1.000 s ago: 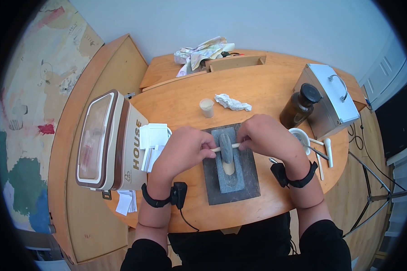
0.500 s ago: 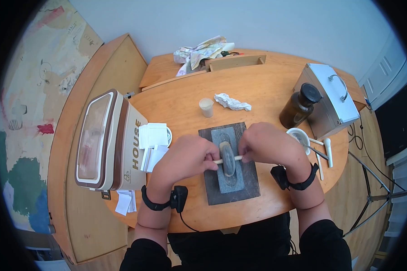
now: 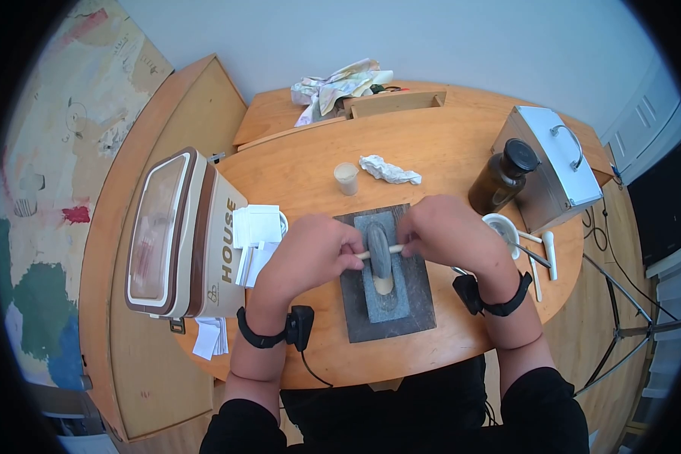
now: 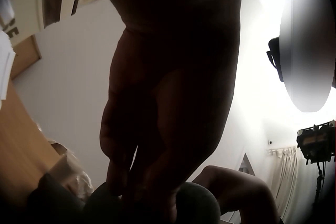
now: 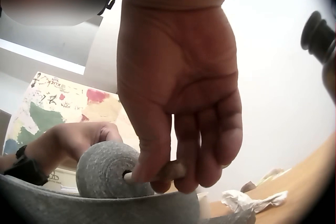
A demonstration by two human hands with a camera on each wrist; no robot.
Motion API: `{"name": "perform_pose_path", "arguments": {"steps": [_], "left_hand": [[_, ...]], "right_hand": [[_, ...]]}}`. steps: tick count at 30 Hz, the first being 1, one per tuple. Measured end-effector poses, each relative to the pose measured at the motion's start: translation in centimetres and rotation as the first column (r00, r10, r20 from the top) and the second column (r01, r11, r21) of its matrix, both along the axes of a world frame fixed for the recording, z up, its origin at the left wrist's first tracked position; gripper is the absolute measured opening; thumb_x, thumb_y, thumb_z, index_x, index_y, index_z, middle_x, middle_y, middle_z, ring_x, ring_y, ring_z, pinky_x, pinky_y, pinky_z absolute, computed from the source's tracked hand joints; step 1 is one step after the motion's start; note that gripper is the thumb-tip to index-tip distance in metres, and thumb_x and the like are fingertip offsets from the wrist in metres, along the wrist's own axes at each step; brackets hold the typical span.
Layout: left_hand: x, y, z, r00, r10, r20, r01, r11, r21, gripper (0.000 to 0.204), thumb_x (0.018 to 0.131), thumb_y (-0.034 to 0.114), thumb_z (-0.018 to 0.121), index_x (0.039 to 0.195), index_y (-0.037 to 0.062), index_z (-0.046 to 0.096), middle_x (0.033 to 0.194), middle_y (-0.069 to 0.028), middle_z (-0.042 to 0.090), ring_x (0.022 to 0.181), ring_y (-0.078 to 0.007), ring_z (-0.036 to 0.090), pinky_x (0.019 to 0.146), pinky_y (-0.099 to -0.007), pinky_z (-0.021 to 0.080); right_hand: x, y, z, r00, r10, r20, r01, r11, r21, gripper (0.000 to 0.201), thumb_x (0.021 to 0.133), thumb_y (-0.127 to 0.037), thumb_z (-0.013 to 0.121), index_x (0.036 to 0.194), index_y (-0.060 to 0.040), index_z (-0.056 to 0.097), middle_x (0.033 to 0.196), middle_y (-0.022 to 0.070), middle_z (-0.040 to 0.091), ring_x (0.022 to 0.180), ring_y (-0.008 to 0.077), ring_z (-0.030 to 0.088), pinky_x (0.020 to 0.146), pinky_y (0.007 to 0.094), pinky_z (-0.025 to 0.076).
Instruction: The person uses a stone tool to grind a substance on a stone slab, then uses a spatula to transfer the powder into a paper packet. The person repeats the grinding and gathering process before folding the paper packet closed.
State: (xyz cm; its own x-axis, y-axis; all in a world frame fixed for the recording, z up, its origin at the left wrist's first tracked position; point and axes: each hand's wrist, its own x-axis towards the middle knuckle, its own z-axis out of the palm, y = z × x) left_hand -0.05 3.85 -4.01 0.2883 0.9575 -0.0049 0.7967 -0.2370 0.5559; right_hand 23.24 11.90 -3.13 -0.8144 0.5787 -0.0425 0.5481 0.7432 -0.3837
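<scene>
A grey stone wheel [image 3: 379,250] stands on edge in the long stone trough [image 3: 398,291], which lies on a dark board [image 3: 421,310]. Pale powder [image 3: 384,286] shows in the groove on the near side of the wheel. My left hand [image 3: 311,250] pinches the left end of the wheel's wooden rod [image 3: 364,255], and my right hand [image 3: 448,233] pinches the right end. In the right wrist view the thumb and fingers of my right hand [image 5: 181,92] close on the rod beside the stone wheel [image 5: 107,169]. The left wrist view shows my left hand [image 4: 168,98] in dark shadow.
Behind the board are a plastic cup [image 3: 346,179] and crumpled tissue [image 3: 390,170]. Rightward stand a brown bottle [image 3: 499,180], metal case [image 3: 541,170], white bowl [image 3: 502,227] and white pestle [image 3: 549,256]. Leftward are a beige case [image 3: 218,250] and white papers [image 3: 259,227].
Both hands rolled the wheel toward the near end of the trough, then back toward the far end. The powder it covered on the near side shows again.
</scene>
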Motion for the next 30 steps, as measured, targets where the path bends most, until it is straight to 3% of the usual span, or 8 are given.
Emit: {"name": "perform_pose_path", "arguments": {"steps": [3,6,8,11,20,24,27,30], "left_hand": [[0.4,-0.6,0.6,0.993,-0.098,-0.072,0.093,0.993,-0.075,0.018,0.075,0.015,0.087,0.086,0.0037,0.077,0.076,-0.0110,0.075,0.071,-0.0236,0.074,0.065,-0.0327,0.055],[0.5,-1.0,0.7,0.986,-0.165,0.001,0.164,0.974,-0.155,0.020,0.074,0.016,0.088,0.086,0.0037,0.076,0.076,-0.0113,0.074,0.073,-0.0231,0.075,0.065,-0.0320,0.055],[0.5,-1.0,0.5,0.982,-0.191,0.002,0.189,0.968,-0.164,0.015,0.078,0.019,0.085,0.084,0.0079,0.076,0.072,-0.0069,0.073,0.070,-0.0257,0.072,0.065,-0.0369,0.052],[0.6,-1.0,1.0,0.983,-0.180,-0.046,0.171,0.972,-0.158,0.020,0.075,0.017,0.087,0.086,0.0046,0.076,0.076,-0.0103,0.075,0.073,-0.0228,0.075,0.066,-0.0317,0.055],[-0.2,0.4,-0.2,0.998,0.058,0.016,-0.058,0.998,0.033,0.015,0.077,0.015,0.085,0.087,0.0059,0.078,0.077,-0.0088,0.075,0.071,-0.0237,0.073,0.067,-0.0337,0.053],[-0.3,0.7,-0.4,0.999,0.043,0.005,-0.043,0.998,0.049,0.015,0.077,0.015,0.085,0.087,0.0059,0.079,0.077,-0.0092,0.076,0.071,-0.0244,0.072,0.067,-0.0344,0.054],[-0.1,0.3,-0.1,1.000,0.020,-0.017,-0.019,0.997,0.074,0.015,0.077,0.015,0.085,0.087,0.0056,0.079,0.077,-0.0089,0.076,0.072,-0.0242,0.072,0.068,-0.0348,0.054],[0.1,-0.1,0.1,0.999,-0.017,0.044,0.019,0.999,-0.044,0.016,0.076,0.015,0.086,0.087,0.0059,0.079,0.076,-0.0098,0.075,0.072,-0.0252,0.072,0.068,-0.0353,0.054]], "right_hand": [[0.3,-0.5,0.9,0.995,0.058,0.085,-0.042,0.984,-0.174,0.012,0.076,-0.017,0.082,0.085,-0.0092,0.079,0.079,0.0108,0.073,0.081,0.0318,0.071,0.073,0.0413,0.054],[0.3,-1.0,1.4,0.983,0.130,0.132,-0.107,0.980,-0.168,0.014,0.075,-0.017,0.083,0.086,-0.0091,0.080,0.079,0.0112,0.073,0.081,0.0317,0.071,0.073,0.0409,0.054],[0.3,-1.1,1.6,0.982,0.133,0.136,-0.110,0.980,-0.169,0.014,0.075,-0.017,0.083,0.086,-0.0092,0.080,0.079,0.0112,0.074,0.081,0.0316,0.071,0.073,0.0409,0.054],[0.4,-0.7,1.1,0.986,0.133,0.104,-0.115,0.980,-0.163,0.013,0.075,-0.016,0.083,0.086,-0.0092,0.080,0.079,0.0113,0.074,0.081,0.0314,0.071,0.074,0.0411,0.054],[-0.2,0.2,-0.2,0.999,-0.034,-0.029,0.035,0.999,0.034,0.009,0.076,-0.013,0.080,0.083,-0.0080,0.079,0.079,0.0122,0.073,0.081,0.0323,0.070,0.073,0.0418,0.055],[-0.1,0.3,-0.6,0.998,-0.035,-0.061,0.040,0.995,0.088,0.010,0.076,-0.014,0.081,0.083,-0.0079,0.078,0.079,0.0122,0.072,0.080,0.0324,0.070,0.073,0.0422,0.055],[-0.1,0.0,-0.1,0.999,-0.030,-0.022,0.031,0.998,0.047,0.011,0.076,-0.015,0.081,0.084,-0.0083,0.078,0.078,0.0123,0.072,0.081,0.0324,0.070,0.074,0.0423,0.055],[0.0,-0.2,0.4,0.998,0.018,0.054,-0.014,0.998,-0.062,0.012,0.076,-0.015,0.082,0.085,-0.0087,0.078,0.078,0.0117,0.072,0.082,0.0321,0.070,0.074,0.0420,0.054]]}}
